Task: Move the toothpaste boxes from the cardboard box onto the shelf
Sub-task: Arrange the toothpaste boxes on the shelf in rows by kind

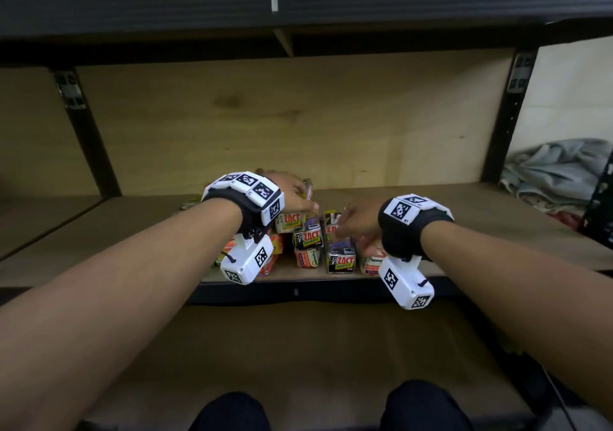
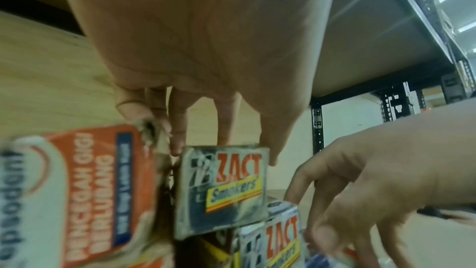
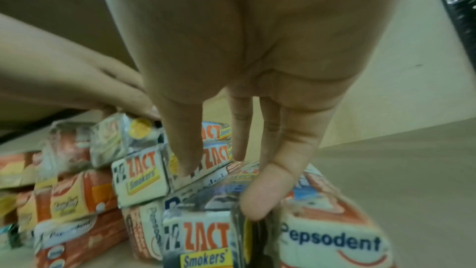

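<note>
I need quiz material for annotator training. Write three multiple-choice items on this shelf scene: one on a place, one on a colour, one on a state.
1. Where do the toothpaste boxes stand?
A. near the front edge of the shelf
B. on the floor
C. on the top beam

2. What colour are the ZACT letters on the ZACT box in the left wrist view?
A. green
B. red-orange
C. purple

3. What is the left hand doing?
A. hanging idle away from the boxes
B. resting flat on the bare shelf
C. touching the top ZACT box with its fingertips

Answers: 1 A, the head view shows the stack just behind the shelf's front edge. 2 B, the lettering reads red-orange. 3 C, the left wrist view shows the fingertips on the box's top edge, while the right hand reaches onto the neighbouring boxes.
</note>
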Demonstrator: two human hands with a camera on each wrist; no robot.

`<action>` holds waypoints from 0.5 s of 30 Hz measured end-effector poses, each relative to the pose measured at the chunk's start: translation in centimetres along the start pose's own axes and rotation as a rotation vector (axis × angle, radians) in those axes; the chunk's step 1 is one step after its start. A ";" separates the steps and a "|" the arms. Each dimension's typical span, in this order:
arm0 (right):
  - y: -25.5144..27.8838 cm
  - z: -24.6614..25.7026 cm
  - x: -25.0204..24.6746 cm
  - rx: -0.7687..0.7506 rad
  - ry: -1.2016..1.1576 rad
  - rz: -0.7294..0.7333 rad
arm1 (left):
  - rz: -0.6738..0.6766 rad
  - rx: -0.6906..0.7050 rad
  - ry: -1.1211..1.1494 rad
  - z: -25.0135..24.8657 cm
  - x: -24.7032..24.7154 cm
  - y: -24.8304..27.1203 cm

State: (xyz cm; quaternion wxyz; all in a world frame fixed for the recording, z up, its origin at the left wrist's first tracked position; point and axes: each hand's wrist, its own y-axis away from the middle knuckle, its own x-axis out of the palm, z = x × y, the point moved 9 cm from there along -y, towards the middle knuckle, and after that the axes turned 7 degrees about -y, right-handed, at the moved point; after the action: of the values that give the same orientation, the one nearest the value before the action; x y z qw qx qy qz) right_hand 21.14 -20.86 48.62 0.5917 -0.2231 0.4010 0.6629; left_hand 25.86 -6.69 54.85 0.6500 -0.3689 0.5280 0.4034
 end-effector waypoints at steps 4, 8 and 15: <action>-1.5 0.7 0.7 -0.024 0.160 -0.037 | -0.003 -0.075 0.111 0.2 0.0 -1.3; -3.3 0.8 0.7 -0.011 0.243 -0.070 | -0.039 -0.179 0.132 0.7 0.0 -2.0; -1.3 1.6 1.8 -0.070 0.193 -0.087 | -0.076 -0.148 0.037 -0.9 -1.8 -0.8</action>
State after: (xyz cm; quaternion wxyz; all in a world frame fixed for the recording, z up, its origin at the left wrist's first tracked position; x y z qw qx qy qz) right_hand 22.37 -18.54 47.80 0.5705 -0.3234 0.4226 0.6256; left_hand 26.04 -8.11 56.54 0.6260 -0.4431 0.4943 0.4093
